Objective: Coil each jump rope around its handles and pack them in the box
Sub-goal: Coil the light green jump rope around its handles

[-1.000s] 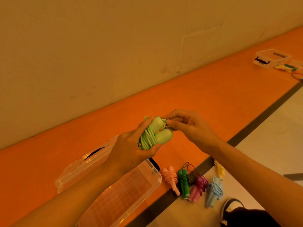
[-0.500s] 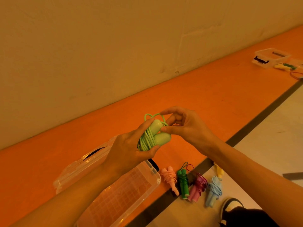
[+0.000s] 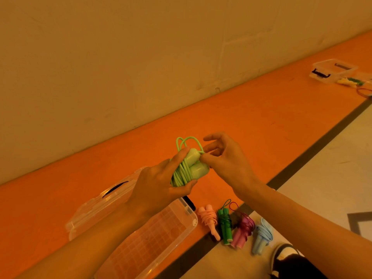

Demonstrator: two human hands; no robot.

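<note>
Light green jump rope (image 3: 186,168) gripped in left-hand fingers (image 3: 181,157)

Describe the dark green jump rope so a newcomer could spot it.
Find the clear box on the orange floor strip. In the row of coiled bundles beside it, the dark green jump rope lies second from the box, between the pink rope and the magenta rope. Only it is dark green, with straight handles.

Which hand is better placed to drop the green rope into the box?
Left, probably: the left hand grips the whole green rope bundle, with the clear box just below it; the right hand only pinches its cord.
</note>
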